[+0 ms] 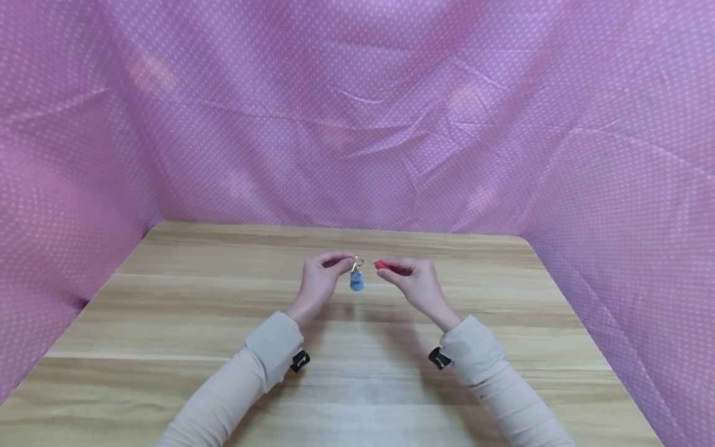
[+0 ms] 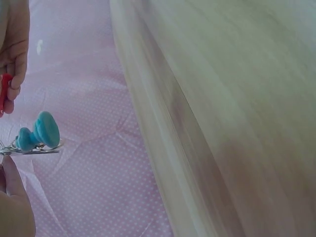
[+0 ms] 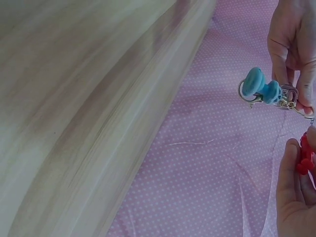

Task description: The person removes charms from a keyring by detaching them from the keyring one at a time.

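Note:
Above the table, my left hand [image 1: 319, 282] pinches the metal fittings of a keychain between thumb and fingertips. A rounded blue charm [image 1: 356, 282] hangs from it, just beside the fingertips. In the right wrist view, a metal ring and clasp [image 3: 289, 95] show beside the blue charm [image 3: 254, 81]. My right hand [image 1: 418, 284] pinches a small red charm [image 1: 381, 265] from the other side. A thin chain runs from the red charm toward the metal parts at my left fingertips. The fingers partly hide the red charm [image 3: 304, 160] in the right wrist view.
Under both hands lies a light wood-grain table [image 1: 357, 385] with rounded far corners. A pink polka-dot cloth [image 1: 357, 124] hangs behind it and along both sides. Black straps [image 1: 300, 361] show below the rolled sleeve cuffs.

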Demonstrator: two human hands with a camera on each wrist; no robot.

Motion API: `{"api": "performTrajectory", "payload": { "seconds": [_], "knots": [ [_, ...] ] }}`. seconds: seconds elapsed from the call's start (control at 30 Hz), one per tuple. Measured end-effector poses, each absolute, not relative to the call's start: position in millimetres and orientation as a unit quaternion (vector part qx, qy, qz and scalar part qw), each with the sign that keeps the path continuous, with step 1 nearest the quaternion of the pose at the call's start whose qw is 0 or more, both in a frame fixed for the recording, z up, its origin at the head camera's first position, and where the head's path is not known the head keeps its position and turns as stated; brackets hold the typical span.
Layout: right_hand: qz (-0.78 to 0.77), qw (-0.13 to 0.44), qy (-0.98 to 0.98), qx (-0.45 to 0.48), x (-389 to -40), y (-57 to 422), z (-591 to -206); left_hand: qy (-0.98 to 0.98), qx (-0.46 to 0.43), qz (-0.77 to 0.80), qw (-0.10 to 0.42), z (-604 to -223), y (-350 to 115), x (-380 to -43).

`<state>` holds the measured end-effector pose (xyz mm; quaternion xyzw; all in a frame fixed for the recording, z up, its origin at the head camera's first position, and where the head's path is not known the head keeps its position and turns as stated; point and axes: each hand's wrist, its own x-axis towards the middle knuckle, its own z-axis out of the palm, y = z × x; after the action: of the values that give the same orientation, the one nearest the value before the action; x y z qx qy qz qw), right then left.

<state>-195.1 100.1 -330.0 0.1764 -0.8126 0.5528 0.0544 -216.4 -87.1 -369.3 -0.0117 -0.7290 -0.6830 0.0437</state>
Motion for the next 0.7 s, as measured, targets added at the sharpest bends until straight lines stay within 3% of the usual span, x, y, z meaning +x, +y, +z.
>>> {"api": "performTrajectory", "payload": {
  "seconds": [0.33,0.7],
  "knots": [
    [0.568,0.054,-0.803,0.172,-196,103,-334,-0.694,0.013,-0.720,0.003,-363,-84,-212],
    [0.608,0.037,-0.783,0.127,-215,102,-366,-0.625,0.038,-0.779,0.031,-363,-77,-217]
  ]
}}
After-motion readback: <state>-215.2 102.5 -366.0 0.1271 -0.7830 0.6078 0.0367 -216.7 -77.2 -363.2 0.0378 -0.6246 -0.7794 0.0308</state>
